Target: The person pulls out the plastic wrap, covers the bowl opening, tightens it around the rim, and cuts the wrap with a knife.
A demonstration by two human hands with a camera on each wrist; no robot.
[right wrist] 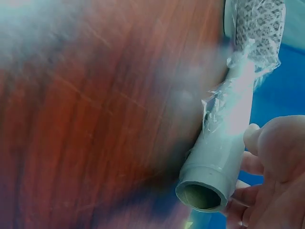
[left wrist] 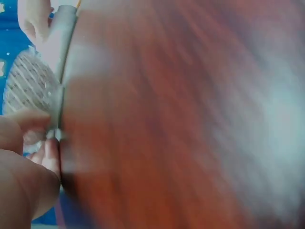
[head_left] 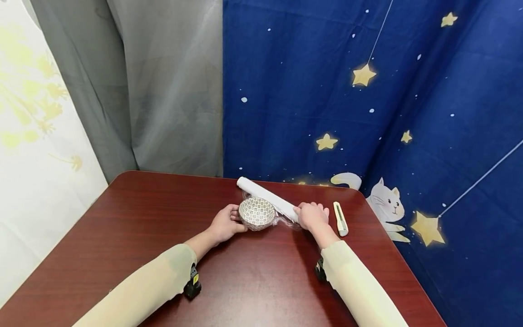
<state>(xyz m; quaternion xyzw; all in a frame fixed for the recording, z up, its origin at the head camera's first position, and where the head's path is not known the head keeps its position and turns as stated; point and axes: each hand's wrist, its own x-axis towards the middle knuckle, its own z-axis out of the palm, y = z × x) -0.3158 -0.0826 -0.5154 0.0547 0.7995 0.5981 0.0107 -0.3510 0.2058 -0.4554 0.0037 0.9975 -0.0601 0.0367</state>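
Note:
A round bowl (head_left: 257,212) with a small repeating pattern sits near the middle of the table, with clear film clinging about it. My left hand (head_left: 224,224) holds the bowl's left side, thumb in front and fingers behind. Behind the bowl, a white roll of cling film (head_left: 267,197) lies slantwise. Its near right end is gripped by my right hand (head_left: 313,216); the right wrist view shows the thumb (right wrist: 252,138) against the roll, just above its hollow core (right wrist: 202,196). Crumpled film (right wrist: 217,112) runs from roll to bowl.
A pale utility knife (head_left: 340,219) lies to the right of my right hand, near the table's right side. The dark red wooden table (head_left: 245,281) ends at a grey curtain (head_left: 175,91) and a blue star-patterned curtain (head_left: 294,91).

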